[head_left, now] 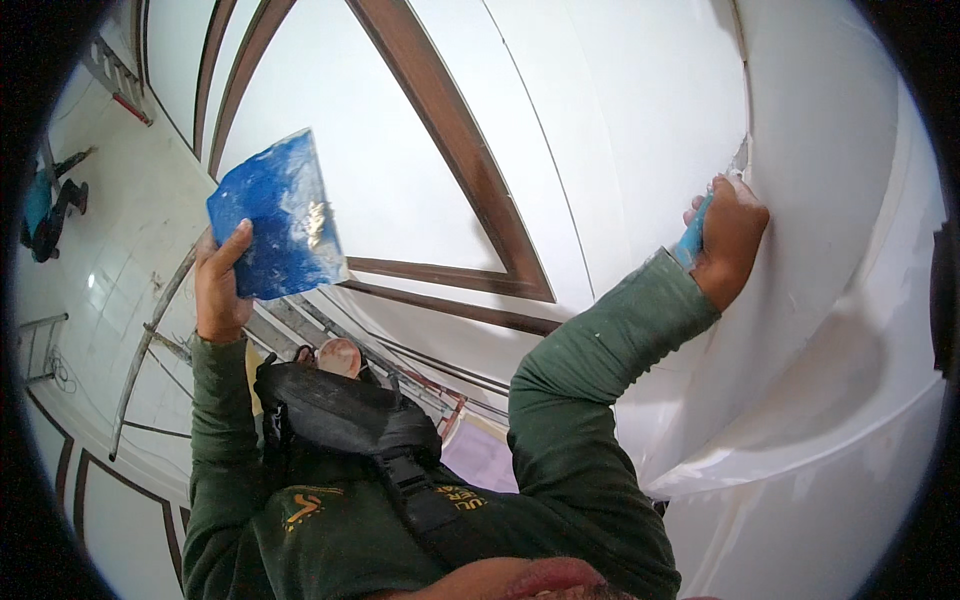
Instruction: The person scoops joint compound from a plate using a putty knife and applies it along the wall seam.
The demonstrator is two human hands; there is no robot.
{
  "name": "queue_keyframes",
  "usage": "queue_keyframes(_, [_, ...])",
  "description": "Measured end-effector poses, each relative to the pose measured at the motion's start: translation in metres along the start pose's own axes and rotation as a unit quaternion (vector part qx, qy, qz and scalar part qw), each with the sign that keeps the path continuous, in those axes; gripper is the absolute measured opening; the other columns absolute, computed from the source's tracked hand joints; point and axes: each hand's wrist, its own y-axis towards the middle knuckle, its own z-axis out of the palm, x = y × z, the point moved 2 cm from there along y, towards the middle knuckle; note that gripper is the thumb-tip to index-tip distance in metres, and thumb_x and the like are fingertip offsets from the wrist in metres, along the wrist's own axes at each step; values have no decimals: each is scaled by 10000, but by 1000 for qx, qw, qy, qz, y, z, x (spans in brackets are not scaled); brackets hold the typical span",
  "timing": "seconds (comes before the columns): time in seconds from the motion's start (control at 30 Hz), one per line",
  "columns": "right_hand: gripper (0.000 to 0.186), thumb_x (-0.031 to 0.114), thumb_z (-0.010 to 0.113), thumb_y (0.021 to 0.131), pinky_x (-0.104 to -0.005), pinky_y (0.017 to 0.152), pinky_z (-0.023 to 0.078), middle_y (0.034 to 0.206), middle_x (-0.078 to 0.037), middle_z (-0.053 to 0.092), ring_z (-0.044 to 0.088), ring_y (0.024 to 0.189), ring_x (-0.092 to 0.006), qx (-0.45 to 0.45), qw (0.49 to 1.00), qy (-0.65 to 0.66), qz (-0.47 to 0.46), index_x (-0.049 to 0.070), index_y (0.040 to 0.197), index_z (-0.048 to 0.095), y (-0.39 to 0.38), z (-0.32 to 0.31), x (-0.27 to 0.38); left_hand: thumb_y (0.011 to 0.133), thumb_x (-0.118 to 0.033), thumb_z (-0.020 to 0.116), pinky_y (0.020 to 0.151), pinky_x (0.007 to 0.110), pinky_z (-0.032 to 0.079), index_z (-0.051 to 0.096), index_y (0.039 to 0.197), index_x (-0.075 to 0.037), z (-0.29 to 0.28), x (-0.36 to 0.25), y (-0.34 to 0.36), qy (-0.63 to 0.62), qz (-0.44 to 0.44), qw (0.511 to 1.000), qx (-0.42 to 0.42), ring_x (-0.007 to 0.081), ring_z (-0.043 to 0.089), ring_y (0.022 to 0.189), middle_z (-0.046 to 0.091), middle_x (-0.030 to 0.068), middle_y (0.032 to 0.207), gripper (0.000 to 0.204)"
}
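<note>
My left hand (pixel 224 285) grips the edge of a blue flat putty board (pixel 275 220), thumb on its face. White putty is smeared over the board, thickest along its right side. My right hand (pixel 735 238) is closed round the blue handle of a putty knife (pixel 692 238), raised to the far right. The knife's blade end is at the seam where the white wall panel (pixel 630 120) meets a curved white surface (pixel 820 150). White putty marks the fingers there, and the blade is mostly hidden by them.
Brown wooden trim (pixel 440 100) crosses the wall panel. Below me are scaffold planks (pixel 285 330) and a rough pole (pixel 150 340). A black bag (pixel 345 405) hangs at my chest. On the tiled floor at far left are another person (pixel 50 215) and a ladder (pixel 115 75).
</note>
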Motion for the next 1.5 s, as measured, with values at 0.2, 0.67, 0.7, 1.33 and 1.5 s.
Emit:
queue_keyframes(0.2, [190, 93, 483, 864, -270, 419, 418, 691, -110, 569, 498, 498, -139, -13, 991, 128, -36, -69, 907, 573, -52, -4, -28, 892, -133, 590, 693, 292, 583, 514, 1149, 24, 58, -9, -21, -37, -42, 997, 49, 169, 669, 794, 630, 115, 989, 311])
queue_keyframes(0.67, [424, 253, 534, 922, -211, 440, 384, 983, -181, 563, 474, 584, -120, 165, 790, 590, -9, -98, 1150, 465, -66, 61, -140, 904, -146, 582, 730, 327, 592, 549, 1060, 40, 126, 26, -18, -168, -165, 968, 81, 212, 689, 784, 656, 153, 952, 245])
queue_keyframes(0.7, [431, 250, 526, 924, -200, 468, 382, 932, -145, 558, 461, 595, -117, 110, 812, 572, -32, -97, 1171, 461, -47, 49, -149, 904, -146, 582, 730, 327, 592, 549, 1060, 40, 122, 29, -17, -171, -172, 966, 89, 212, 689, 784, 656, 153, 952, 245])
queue_keyframes(1.33, [503, 329, 552, 907, -264, 419, 367, 835, -212, 604, 486, 516, -167, 152, 857, 459, -177, -143, 1078, 511, 53, 31, -94, 911, -166, 580, 782, 354, 583, 548, 1120, 43, 94, 43, -11, -158, -150, 975, 52, 229, 685, 859, 663, 153, 1007, 297])
queue_keyframes(1.5, [476, 318, 556, 918, -259, 430, 379, 884, -210, 613, 499, 535, -167, 229, 803, 530, -148, -123, 1090, 508, -14, 63, -93, 900, -168, 594, 782, 343, 580, 553, 1100, 38, 121, 28, -14, -207, -140, 965, 84, 228, 685, 836, 663, 154, 991, 291])
